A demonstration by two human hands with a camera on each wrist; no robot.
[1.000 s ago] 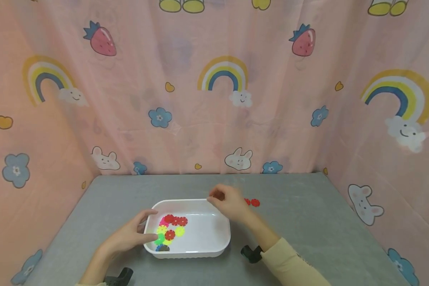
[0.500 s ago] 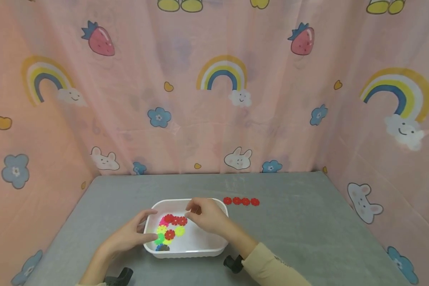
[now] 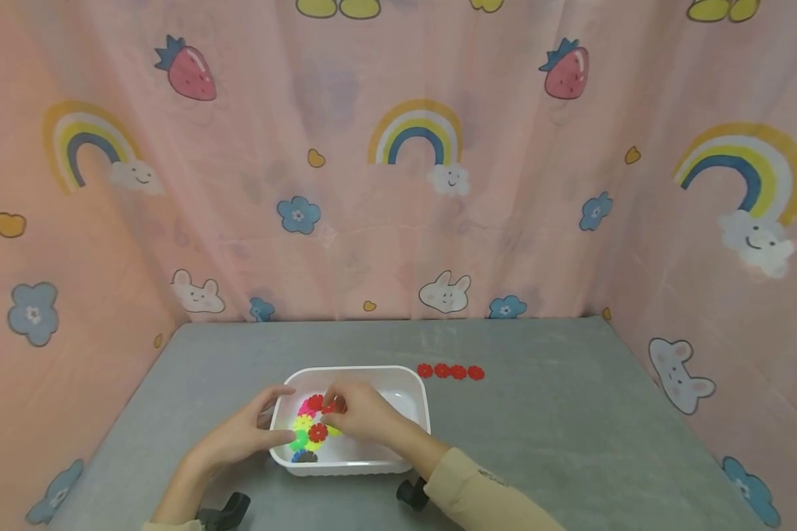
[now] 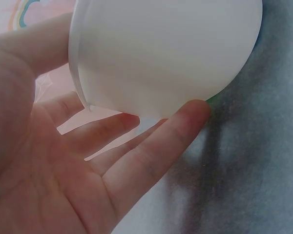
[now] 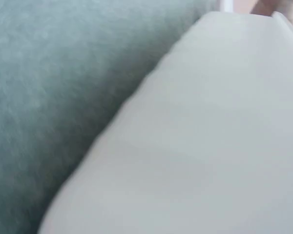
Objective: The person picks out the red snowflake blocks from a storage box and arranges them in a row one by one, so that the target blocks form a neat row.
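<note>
Near edge: beige sleeves [image 3: 485,494] worn on both arms, a black wrist device [image 3: 413,494] seen under the right forearm, another black one at the left wrist. White plastic tray [image 3: 345,467] set on grey tabletop [image 3: 551,420], wide side toward the wearer. Tray's left end gripped by left hand [image 3: 242,428], thumb laid over the near part of the rim, fingers spread to the far corner. In the left wrist view, fingertips pressed on the tray's outer wall.

Inside the tray, left half: small notched flower-shaped discs [image 3: 317,433] piled loosely, red, pink, yellow, green, blue and one dark. Right hand [image 3: 365,413] lowered over them, fingers bent, tips at a red disc [image 3: 329,407]; whether it is pinched cannot be told. Right wrist view mostly filled by tray wall, blurred.

Beyond the tray's far right corner, four red discs [image 3: 441,371] lined up side by side. Tabletop backed by pink curtain [image 3: 372,243], printed with rainbows, strawberries, flowers and bunnies.
</note>
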